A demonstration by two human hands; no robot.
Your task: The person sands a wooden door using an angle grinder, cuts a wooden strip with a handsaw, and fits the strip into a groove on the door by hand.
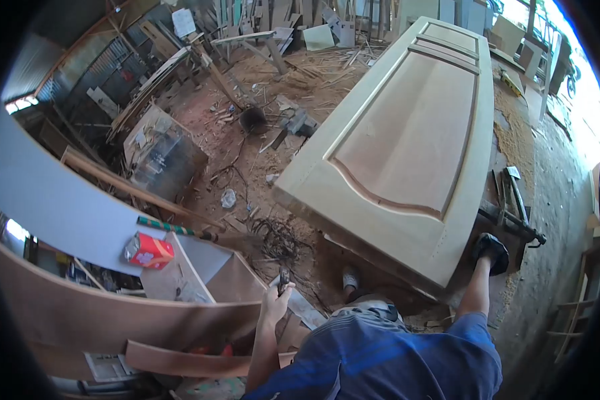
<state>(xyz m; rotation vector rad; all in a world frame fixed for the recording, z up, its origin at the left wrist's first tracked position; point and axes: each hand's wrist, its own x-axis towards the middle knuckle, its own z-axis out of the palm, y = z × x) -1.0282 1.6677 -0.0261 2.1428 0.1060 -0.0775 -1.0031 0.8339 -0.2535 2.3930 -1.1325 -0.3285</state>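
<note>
My left hand (274,305) is closed around a small dark object (284,281), low in the middle of the view. On the right, dark material, perhaps a glove, covers most of my right hand (491,255), and its fingers cannot be made out. That hand is beside the near right corner of a large pale wooden door panel (407,127) with a curved raised centre. Just beyond it are a long dark metal clamp (513,221) and a hammer-like tool (517,193).
A curved wooden cabinet piece (113,310) fills the lower left, with a red packet (149,251) and a green-striped rod (170,227) on it. Cables (277,240) and wood scraps litter the floor. A grimy box (169,163) stands beyond.
</note>
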